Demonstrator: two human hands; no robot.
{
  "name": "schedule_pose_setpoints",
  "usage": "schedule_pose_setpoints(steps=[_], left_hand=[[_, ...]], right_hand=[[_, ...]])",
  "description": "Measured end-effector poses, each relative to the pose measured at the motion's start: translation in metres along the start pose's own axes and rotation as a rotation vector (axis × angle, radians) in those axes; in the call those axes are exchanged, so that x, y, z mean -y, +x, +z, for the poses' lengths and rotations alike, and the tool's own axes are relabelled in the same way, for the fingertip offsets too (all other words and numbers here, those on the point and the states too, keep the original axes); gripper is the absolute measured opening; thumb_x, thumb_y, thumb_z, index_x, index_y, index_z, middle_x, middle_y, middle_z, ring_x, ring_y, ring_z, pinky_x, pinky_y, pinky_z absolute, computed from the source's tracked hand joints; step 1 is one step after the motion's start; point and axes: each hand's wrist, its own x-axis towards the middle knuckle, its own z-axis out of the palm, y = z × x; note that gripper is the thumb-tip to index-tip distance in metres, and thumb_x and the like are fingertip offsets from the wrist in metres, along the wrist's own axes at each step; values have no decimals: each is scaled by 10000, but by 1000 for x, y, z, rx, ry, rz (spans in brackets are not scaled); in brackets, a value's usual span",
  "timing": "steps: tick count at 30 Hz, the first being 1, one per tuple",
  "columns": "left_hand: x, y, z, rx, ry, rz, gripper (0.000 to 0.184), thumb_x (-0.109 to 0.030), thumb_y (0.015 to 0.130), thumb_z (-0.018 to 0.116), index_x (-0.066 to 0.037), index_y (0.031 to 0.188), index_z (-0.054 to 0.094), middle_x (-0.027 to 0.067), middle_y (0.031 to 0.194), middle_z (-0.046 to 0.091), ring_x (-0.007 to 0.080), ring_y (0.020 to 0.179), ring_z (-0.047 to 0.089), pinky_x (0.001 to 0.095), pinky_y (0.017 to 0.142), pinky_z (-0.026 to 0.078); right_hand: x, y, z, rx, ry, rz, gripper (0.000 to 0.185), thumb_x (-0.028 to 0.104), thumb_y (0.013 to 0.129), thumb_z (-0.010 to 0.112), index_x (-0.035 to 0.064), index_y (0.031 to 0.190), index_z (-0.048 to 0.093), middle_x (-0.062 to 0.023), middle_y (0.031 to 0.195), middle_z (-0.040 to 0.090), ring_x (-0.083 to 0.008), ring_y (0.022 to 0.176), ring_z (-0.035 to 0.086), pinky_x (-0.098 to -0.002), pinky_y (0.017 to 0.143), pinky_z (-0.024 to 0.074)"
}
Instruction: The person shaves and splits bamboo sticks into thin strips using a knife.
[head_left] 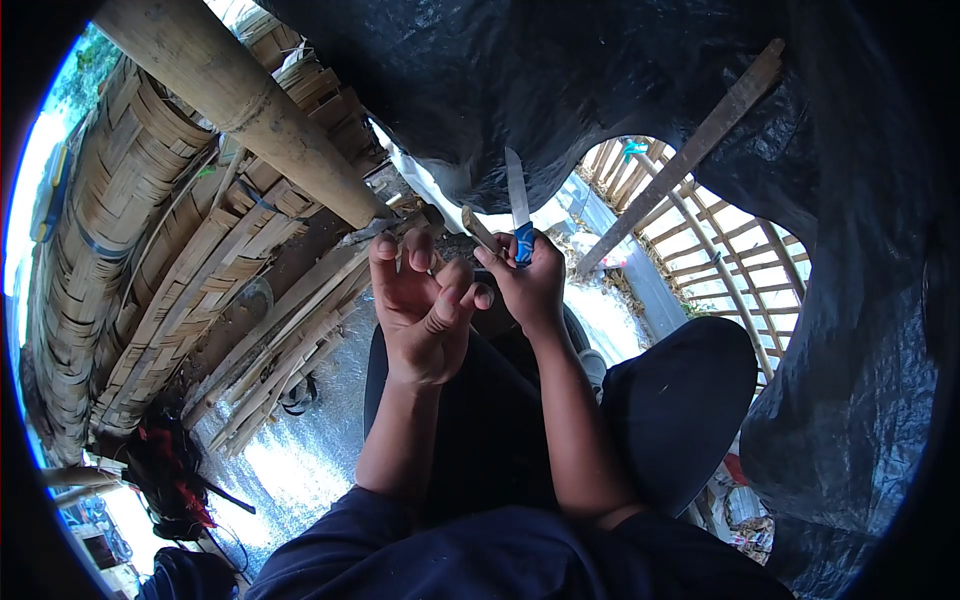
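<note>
My left hand (425,315) is raised above my lap with its palm up, its fingers apart and curled, and nothing in it that I can make out. Just right of it, my right hand (530,285) is closed round the blue handle of a knife (518,195), whose blade points up and away from me. A short piece of wood or bamboo (480,230) sticks out beside the knife, at the thumb and fingertips of my right hand. My two hands do not touch.
A thick bamboo pole (240,105) slants down from the upper left. Woven bamboo (140,200) and split strips (290,350) lie to the left. Black plastic sheeting (840,300) hangs ahead and right, with a wooden stick (690,150) and a bamboo lattice (715,245) nearby.
</note>
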Motion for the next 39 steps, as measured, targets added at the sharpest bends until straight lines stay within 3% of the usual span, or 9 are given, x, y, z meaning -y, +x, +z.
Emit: schedule_pose_setpoints(steps=[2,3,6,8,14,24,26,32,39], left_hand=[[0,0,-1,-41,-23,-2,614,126,783,647,-212,1214,370,-3,1101,412,140,805,516,385,739,530],[0,0,-1,-42,-24,-2,614,126,783,647,-212,1214,370,-3,1101,412,140,805,516,385,739,530],[-1,1,0,-36,-26,6,596,133,779,644,-208,1184,369,-7,1082,415,140,782,522,358,700,512],[-1,1,1,-6,4,-6,657,104,766,672,-222,1242,357,-21,1051,403,63,773,532,261,710,476],[-1,1,-2,-49,-64,-38,652,128,739,690,-198,1191,350,-32,1012,428,73,709,550,261,653,433],[-1,1,-3,-44,-101,-41,654,123,725,705,-187,1182,355,-33,976,422,68,701,549,267,663,440],[1,0,-9,36,-75,-23,666,122,760,658,-177,1277,362,-14,1023,439,76,771,555,271,699,475],[0,0,0,-34,-40,-54,499,4,840,648,-164,1227,380,-35,953,457,121,892,543,304,717,473],[-1,-1,-2,-26,-51,-51,466,-6,853,634,-164,1212,383,-45,919,463,121,893,545,305,714,471]], right_hand=[[2,0,0,3,16,14,297,160,722,800,22,726,538,-52,744,643,-105,622,563,-272,621,464],[2,0,0,2,16,15,297,160,722,800,22,726,538,-52,744,643,-105,622,563,-272,621,464],[1,0,0,1,25,19,297,161,723,800,22,727,537,-55,750,647,-103,624,564,-270,621,463],[0,0,1,2,7,4,300,164,724,799,23,725,534,-57,756,651,-103,626,564,-266,619,462],[2,-1,0,9,18,-9,302,180,721,802,23,728,543,-45,740,639,-102,621,560,-263,613,459],[-5,0,2,12,3,16,286,190,719,802,9,765,585,-22,695,594,-100,617,552,-263,617,459],[-5,0,2,13,35,-6,282,183,724,799,13,753,576,-32,717,618,-101,622,559,-264,620,461],[-3,-1,2,9,39,-18,288,167,734,793,20,748,545,-61,779,669,-100,636,580,-265,622,467],[1,-2,3,12,56,-12,292,167,727,797,21,734,544,-47,753,654,-94,619,566,-263,603,458]])
